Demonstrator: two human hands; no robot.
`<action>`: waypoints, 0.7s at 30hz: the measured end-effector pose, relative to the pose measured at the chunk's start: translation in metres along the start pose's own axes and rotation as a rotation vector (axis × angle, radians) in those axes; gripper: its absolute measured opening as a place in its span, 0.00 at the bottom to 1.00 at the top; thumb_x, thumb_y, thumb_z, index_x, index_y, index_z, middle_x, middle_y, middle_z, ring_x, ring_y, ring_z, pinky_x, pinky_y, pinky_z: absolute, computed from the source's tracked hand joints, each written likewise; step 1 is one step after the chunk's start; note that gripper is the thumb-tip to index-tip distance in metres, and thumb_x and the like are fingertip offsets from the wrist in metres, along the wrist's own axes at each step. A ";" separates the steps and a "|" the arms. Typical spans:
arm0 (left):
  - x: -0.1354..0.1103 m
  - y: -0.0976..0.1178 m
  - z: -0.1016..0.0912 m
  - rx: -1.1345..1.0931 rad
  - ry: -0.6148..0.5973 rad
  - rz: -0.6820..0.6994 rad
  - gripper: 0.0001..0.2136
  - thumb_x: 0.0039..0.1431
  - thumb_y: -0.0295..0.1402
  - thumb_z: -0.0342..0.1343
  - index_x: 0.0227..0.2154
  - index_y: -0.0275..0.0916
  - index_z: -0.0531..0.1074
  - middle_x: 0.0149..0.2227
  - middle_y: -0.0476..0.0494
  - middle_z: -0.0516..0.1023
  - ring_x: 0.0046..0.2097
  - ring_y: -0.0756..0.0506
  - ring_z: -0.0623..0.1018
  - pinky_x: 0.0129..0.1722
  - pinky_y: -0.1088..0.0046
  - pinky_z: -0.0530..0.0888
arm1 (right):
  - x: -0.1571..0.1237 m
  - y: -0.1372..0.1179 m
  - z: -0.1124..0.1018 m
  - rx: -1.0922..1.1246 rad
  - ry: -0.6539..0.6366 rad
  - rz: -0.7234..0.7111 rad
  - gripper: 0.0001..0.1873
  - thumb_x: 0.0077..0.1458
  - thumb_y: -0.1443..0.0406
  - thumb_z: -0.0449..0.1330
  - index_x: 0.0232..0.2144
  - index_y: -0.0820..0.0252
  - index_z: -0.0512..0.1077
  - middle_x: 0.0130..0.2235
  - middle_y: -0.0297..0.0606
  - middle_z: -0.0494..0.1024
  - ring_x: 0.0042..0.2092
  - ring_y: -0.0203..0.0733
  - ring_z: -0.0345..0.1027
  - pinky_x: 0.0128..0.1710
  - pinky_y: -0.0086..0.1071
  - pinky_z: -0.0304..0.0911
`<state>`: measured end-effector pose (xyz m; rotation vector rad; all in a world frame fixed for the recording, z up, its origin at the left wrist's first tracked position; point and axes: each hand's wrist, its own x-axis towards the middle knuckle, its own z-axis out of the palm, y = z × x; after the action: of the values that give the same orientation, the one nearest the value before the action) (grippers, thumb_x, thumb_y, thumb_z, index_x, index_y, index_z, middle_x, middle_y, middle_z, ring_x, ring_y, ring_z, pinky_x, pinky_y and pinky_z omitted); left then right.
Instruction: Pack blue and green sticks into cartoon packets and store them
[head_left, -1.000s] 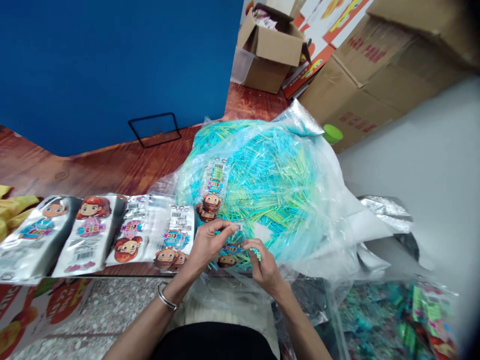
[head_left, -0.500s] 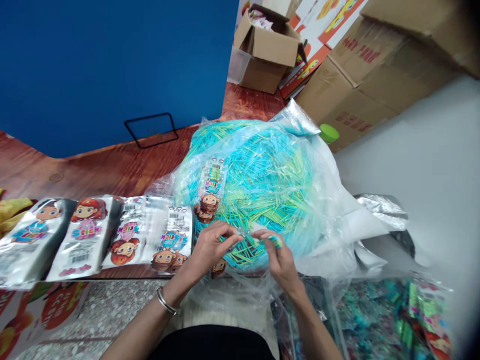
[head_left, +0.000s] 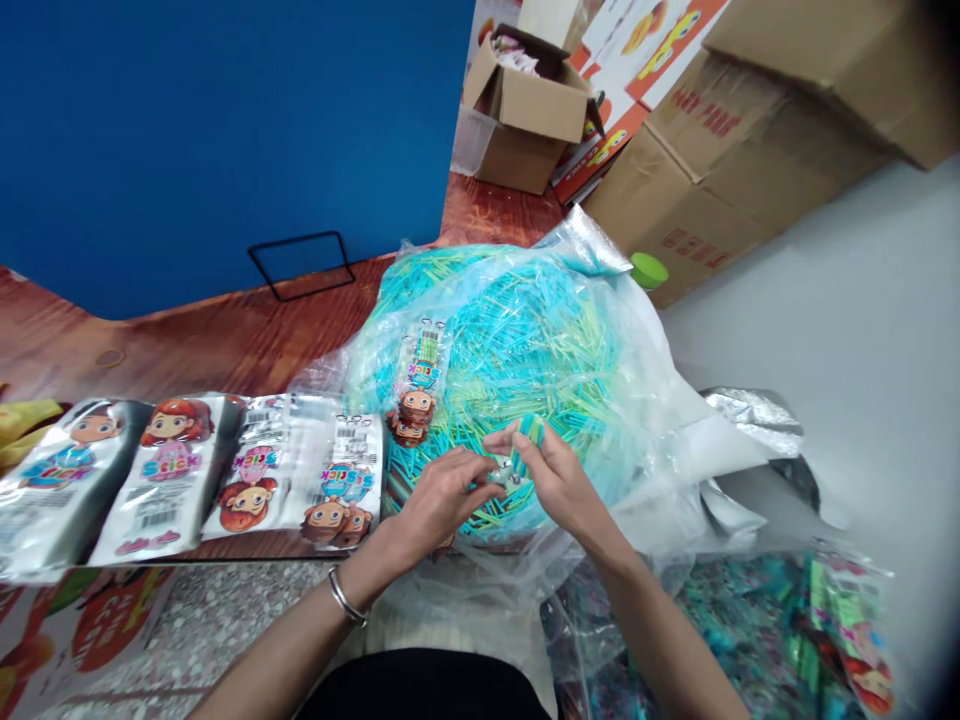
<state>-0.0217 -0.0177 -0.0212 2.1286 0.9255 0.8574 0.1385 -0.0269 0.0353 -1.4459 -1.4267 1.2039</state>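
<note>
A big clear plastic bag (head_left: pixel 660 400) full of thin blue and green sticks (head_left: pixel 525 340) lies on the wooden table. My right hand (head_left: pixel 555 480) holds a small bunch of sticks (head_left: pixel 531 430) above the pile's near edge. My left hand (head_left: pixel 442 495) pinches the mouth of a small printed packet (head_left: pixel 504 474) right next to it; most of that packet is hidden under my hands. Another printed packet (head_left: pixel 420 380) lies on top of the stick pile.
A row of printed cartoon packets (head_left: pixel 180 465) lies along the table's front edge at left. Cardboard boxes (head_left: pixel 525 110) stand at the back right, with a green lid (head_left: pixel 649 270) beside them. A bag of filled packets (head_left: pixel 750 630) sits at lower right. A blue wall stands behind.
My right hand has lifted up and away from me with a bunch of sticks. My left hand has stayed on the small packet, shifting slightly right.
</note>
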 end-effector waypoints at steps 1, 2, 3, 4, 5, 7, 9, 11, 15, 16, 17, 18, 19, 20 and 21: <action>0.000 0.000 0.001 -0.005 -0.001 0.001 0.09 0.57 0.37 0.55 0.35 0.37 0.72 0.30 0.44 0.76 0.34 0.47 0.74 0.35 0.73 0.69 | 0.004 0.001 0.004 0.034 -0.007 0.006 0.14 0.59 0.54 0.50 0.38 0.58 0.64 0.41 0.41 0.78 0.43 0.43 0.73 0.48 0.42 0.65; 0.001 0.000 0.001 -0.015 -0.002 -0.002 0.09 0.56 0.37 0.55 0.35 0.37 0.72 0.30 0.44 0.76 0.34 0.47 0.74 0.36 0.72 0.69 | 0.007 0.001 0.007 0.074 -0.010 0.014 0.14 0.59 0.54 0.50 0.38 0.57 0.63 0.40 0.41 0.78 0.42 0.42 0.74 0.47 0.41 0.66; 0.002 0.001 0.000 -0.031 -0.008 -0.011 0.09 0.56 0.37 0.55 0.34 0.37 0.73 0.30 0.44 0.76 0.35 0.47 0.74 0.36 0.72 0.69 | 0.011 0.001 0.009 0.114 -0.006 0.020 0.14 0.59 0.53 0.50 0.38 0.57 0.62 0.39 0.40 0.78 0.40 0.42 0.74 0.46 0.41 0.67; 0.003 0.001 0.000 -0.055 -0.017 -0.025 0.09 0.55 0.37 0.56 0.33 0.36 0.73 0.29 0.44 0.76 0.34 0.47 0.74 0.36 0.72 0.68 | 0.013 0.001 0.011 0.144 0.003 0.025 0.14 0.58 0.53 0.50 0.38 0.56 0.61 0.38 0.40 0.79 0.39 0.42 0.75 0.45 0.40 0.68; 0.003 0.002 -0.001 -0.089 -0.028 -0.046 0.08 0.55 0.37 0.57 0.31 0.36 0.73 0.28 0.45 0.75 0.34 0.47 0.74 0.35 0.73 0.68 | 0.015 0.001 0.012 0.165 0.009 0.033 0.14 0.58 0.52 0.51 0.37 0.56 0.61 0.37 0.39 0.79 0.39 0.42 0.75 0.44 0.40 0.68; 0.004 0.002 -0.003 -0.192 -0.031 -0.121 0.09 0.53 0.38 0.58 0.28 0.36 0.73 0.27 0.47 0.74 0.32 0.49 0.73 0.34 0.75 0.68 | 0.017 0.003 0.013 0.193 0.017 0.053 0.15 0.58 0.52 0.50 0.37 0.56 0.61 0.36 0.39 0.79 0.39 0.42 0.75 0.44 0.40 0.68; 0.003 0.001 -0.003 -0.328 -0.014 -0.224 0.09 0.53 0.38 0.59 0.27 0.36 0.72 0.26 0.49 0.74 0.30 0.50 0.72 0.32 0.76 0.67 | 0.013 0.008 0.011 0.199 0.026 0.063 0.15 0.59 0.52 0.49 0.37 0.57 0.65 0.37 0.40 0.79 0.41 0.43 0.74 0.46 0.41 0.67; 0.001 -0.001 -0.003 -0.436 0.004 -0.297 0.09 0.54 0.38 0.57 0.28 0.36 0.72 0.26 0.50 0.73 0.30 0.51 0.72 0.31 0.77 0.67 | 0.008 0.013 0.009 0.201 0.053 0.039 0.17 0.61 0.54 0.47 0.37 0.58 0.69 0.38 0.40 0.79 0.44 0.44 0.73 0.48 0.41 0.65; 0.002 -0.003 0.001 -0.343 0.021 -0.216 0.10 0.59 0.36 0.51 0.30 0.36 0.72 0.29 0.47 0.74 0.33 0.49 0.73 0.35 0.75 0.68 | -0.003 0.016 0.010 0.081 0.092 -0.069 0.18 0.62 0.56 0.46 0.40 0.57 0.72 0.43 0.40 0.78 0.52 0.45 0.67 0.55 0.43 0.57; 0.003 -0.003 0.002 -0.286 0.033 -0.164 0.10 0.61 0.35 0.49 0.32 0.36 0.73 0.31 0.45 0.75 0.35 0.48 0.73 0.37 0.74 0.69 | -0.004 0.016 0.011 0.028 0.094 -0.091 0.18 0.62 0.57 0.46 0.41 0.56 0.73 0.44 0.39 0.77 0.53 0.45 0.66 0.56 0.43 0.55; 0.005 -0.002 0.002 -0.237 0.047 -0.115 0.10 0.61 0.34 0.48 0.34 0.37 0.73 0.34 0.43 0.76 0.37 0.47 0.74 0.39 0.72 0.69 | -0.005 0.016 0.012 -0.024 0.102 -0.113 0.17 0.62 0.58 0.46 0.41 0.56 0.73 0.45 0.39 0.76 0.54 0.44 0.64 0.57 0.44 0.53; 0.007 -0.002 0.002 -0.204 0.063 -0.075 0.10 0.62 0.34 0.47 0.35 0.37 0.73 0.35 0.42 0.77 0.38 0.47 0.74 0.40 0.71 0.69 | -0.005 0.015 0.013 -0.066 0.112 -0.136 0.17 0.62 0.59 0.46 0.42 0.55 0.72 0.46 0.38 0.76 0.55 0.44 0.63 0.58 0.44 0.52; 0.009 -0.001 0.002 -0.187 0.076 -0.051 0.11 0.62 0.33 0.47 0.36 0.37 0.74 0.35 0.42 0.77 0.38 0.47 0.74 0.40 0.71 0.69 | -0.005 0.015 0.014 -0.097 0.118 -0.158 0.17 0.62 0.59 0.46 0.43 0.55 0.72 0.47 0.38 0.75 0.56 0.44 0.62 0.58 0.43 0.51; 0.010 -0.001 0.001 -0.189 0.083 -0.047 0.11 0.62 0.33 0.47 0.36 0.37 0.75 0.34 0.42 0.78 0.37 0.47 0.74 0.39 0.71 0.69 | -0.005 0.015 0.014 -0.117 0.118 -0.175 0.16 0.62 0.60 0.46 0.44 0.55 0.71 0.47 0.38 0.75 0.56 0.44 0.62 0.58 0.43 0.52; 0.011 -0.001 0.000 -0.208 0.086 -0.062 0.12 0.62 0.34 0.47 0.36 0.37 0.75 0.33 0.42 0.78 0.36 0.47 0.75 0.38 0.72 0.69 | -0.005 0.015 0.014 -0.128 0.112 -0.184 0.16 0.62 0.60 0.46 0.44 0.56 0.71 0.47 0.39 0.75 0.55 0.44 0.63 0.57 0.43 0.53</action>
<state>-0.0159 -0.0087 -0.0185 1.8891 0.8991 0.9767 0.1300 -0.0349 0.0175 -1.4096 -1.5449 0.9179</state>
